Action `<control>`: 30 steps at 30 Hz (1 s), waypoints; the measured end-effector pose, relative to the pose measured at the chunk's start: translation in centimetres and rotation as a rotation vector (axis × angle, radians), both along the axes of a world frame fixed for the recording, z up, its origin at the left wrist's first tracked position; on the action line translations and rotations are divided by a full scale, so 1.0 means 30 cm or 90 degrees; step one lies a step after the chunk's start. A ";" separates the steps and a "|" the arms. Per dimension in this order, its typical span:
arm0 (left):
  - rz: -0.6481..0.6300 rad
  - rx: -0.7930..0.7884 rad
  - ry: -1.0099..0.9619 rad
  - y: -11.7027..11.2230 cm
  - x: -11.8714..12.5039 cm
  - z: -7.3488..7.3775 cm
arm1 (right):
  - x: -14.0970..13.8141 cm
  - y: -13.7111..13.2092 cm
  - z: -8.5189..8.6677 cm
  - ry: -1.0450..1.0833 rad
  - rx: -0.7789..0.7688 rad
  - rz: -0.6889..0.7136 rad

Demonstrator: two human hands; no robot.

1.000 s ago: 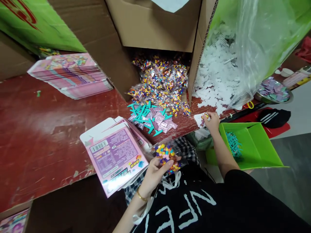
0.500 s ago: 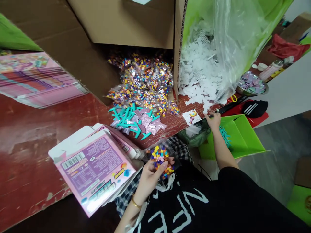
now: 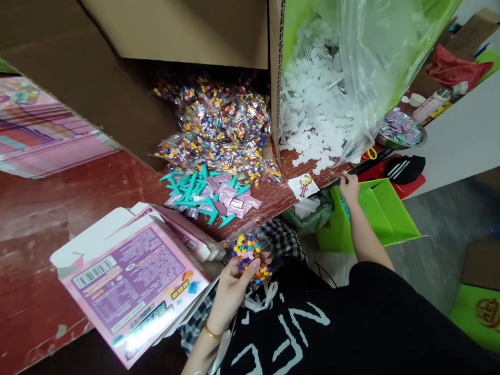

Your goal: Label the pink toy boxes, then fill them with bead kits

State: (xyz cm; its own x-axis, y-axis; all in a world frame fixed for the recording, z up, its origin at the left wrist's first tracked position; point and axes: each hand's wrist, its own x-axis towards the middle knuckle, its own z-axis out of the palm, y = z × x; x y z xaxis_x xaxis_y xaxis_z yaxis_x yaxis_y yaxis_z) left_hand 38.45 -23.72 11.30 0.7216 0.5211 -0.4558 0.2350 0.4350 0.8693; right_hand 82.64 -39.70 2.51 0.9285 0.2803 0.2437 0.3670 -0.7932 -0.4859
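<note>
My left hand (image 3: 233, 284) is closed round a small clear bag of coloured beads (image 3: 247, 253) at the near edge of the red table (image 3: 58, 208), just right of a flat pink carton (image 3: 128, 281). My right hand (image 3: 349, 187) rests at the table's right edge, above a green box (image 3: 386, 216), with its fingers bunched together; what they hold, if anything, I cannot make out. A small pattern card (image 3: 303, 186) lies on the table just left of that hand. White plastic pieces (image 3: 312, 120) spill from a clear bag right behind it.
An open cardboard box (image 3: 187, 31) holds several bead bags (image 3: 219, 125). Teal sticks and pink sachets (image 3: 207, 195) lie in a pile before it. A stack of pink cartons (image 3: 42, 130) sits far left. A metal bowl (image 3: 400, 130) and black cloth (image 3: 404, 167) are at right.
My right hand has let go of the pattern card, which now lies on the table, and moved right to the table's edge. The view has swung to the right.
</note>
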 end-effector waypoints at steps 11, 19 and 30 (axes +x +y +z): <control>0.036 -0.100 0.024 -0.032 0.054 0.011 | -0.117 0.011 -0.090 -0.005 -0.158 0.052; 0.045 -0.108 0.018 -0.029 0.043 0.010 | -0.131 0.001 -0.125 0.016 0.218 -0.064; 0.028 -0.108 -0.015 -0.045 0.036 0.004 | -0.125 0.092 -0.034 0.146 0.190 0.052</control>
